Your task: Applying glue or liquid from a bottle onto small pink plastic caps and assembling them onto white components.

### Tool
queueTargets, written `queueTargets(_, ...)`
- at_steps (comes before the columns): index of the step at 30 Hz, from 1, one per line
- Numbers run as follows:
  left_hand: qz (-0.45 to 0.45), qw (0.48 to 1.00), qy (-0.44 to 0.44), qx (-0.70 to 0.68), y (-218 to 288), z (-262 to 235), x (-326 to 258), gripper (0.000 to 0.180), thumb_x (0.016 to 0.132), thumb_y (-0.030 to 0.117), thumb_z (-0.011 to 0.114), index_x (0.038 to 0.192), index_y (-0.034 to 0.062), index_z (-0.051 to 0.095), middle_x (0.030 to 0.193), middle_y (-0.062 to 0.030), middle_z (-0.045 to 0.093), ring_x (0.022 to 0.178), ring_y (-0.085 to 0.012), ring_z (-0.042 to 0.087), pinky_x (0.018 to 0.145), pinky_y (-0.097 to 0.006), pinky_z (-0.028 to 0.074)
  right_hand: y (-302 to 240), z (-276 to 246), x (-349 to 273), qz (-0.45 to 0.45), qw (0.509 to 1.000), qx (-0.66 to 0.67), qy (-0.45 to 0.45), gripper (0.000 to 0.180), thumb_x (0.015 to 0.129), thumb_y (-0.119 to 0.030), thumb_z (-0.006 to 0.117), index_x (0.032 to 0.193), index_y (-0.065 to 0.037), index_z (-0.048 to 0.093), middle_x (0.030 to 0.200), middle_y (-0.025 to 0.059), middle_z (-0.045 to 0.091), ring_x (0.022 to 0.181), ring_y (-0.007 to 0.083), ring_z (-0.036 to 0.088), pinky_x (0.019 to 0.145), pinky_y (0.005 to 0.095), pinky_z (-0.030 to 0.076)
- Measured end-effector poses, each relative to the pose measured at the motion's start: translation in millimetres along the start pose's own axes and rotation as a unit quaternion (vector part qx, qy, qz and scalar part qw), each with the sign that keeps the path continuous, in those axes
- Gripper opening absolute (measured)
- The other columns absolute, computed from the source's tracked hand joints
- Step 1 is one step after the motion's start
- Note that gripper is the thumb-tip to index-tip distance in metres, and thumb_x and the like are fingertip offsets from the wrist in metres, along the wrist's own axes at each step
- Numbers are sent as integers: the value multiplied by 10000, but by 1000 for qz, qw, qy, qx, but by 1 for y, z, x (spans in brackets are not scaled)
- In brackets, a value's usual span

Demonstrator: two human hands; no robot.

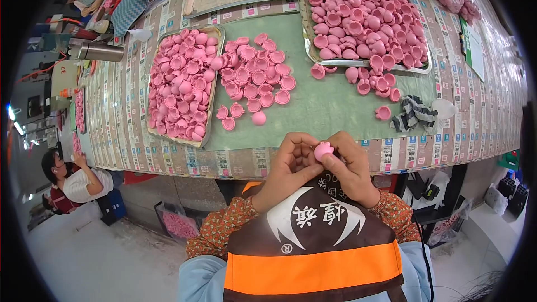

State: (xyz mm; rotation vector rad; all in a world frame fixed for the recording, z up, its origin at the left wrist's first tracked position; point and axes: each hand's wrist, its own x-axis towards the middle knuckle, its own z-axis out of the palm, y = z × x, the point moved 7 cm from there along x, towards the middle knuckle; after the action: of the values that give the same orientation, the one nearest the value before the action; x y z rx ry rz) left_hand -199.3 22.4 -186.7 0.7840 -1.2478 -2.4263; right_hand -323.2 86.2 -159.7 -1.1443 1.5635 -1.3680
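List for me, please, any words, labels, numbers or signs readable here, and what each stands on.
Brown-and-orange apron: large white characters within a curved emblem; legible, but I don't copy printed words.
Patterned table covering: repeated prints, too small to read.
White-and-green sheet: any print is too small to read.

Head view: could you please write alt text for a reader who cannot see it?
A person's right hand holds a small rounded pink piece, the left hand close beside it. Beyond, loose pink pieces lie on a green mat between two trays heaped with similar ones.
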Motion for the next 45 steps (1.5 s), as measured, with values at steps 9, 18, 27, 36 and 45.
queueTargets(9,102,951,95,276,18,-1,-5,449,794,0,789,1136,91,513,861,54,456,701,-14,363,606,-177,371,15,10,-8,164,971,172,-42,296,1024,-252,515,982,27,603,849,44,506,825,141,475,752,290,391)
queueTargets(18,203,884,91,412,42,12,-5,404,782,70,818,1102,88,573,900,5,489,718,-65,447,584,-205,401,14,10,-7,188,969,153,-51,383,1039,-306,499,958,40,640,829,34,551,801,106,494,750,280,407)
queueTargets(27,78,941,67,323,18,-1,-3,422,837,58,776,1159,41,504,974,-29,568,836,-54,581,746,-214,518,11,14,-8,256,940,226,-1,452,1052,-394,448,844,-31,617,718,-53,499,643,30,414,555,218,314)
queueTargets(36,71,964,54,251,13,-1,-2,388,873,35,734,1163,27,476,1021,-34,570,897,-61,601,806,-222,524,22,10,-12,251,946,206,-3,400,1045,-363,464,881,-37,627,702,-58,496,602,22,394,527,219,303)
queueTargets(45,64,974,46,211,15,0,-2,406,870,71,748,1169,47,474,1039,-27,562,918,-66,566,808,-225,487,20,8,-11,225,953,205,-18,296,1033,-281,524,966,-6,609,758,-46,510,650,36,419,570,214,334)
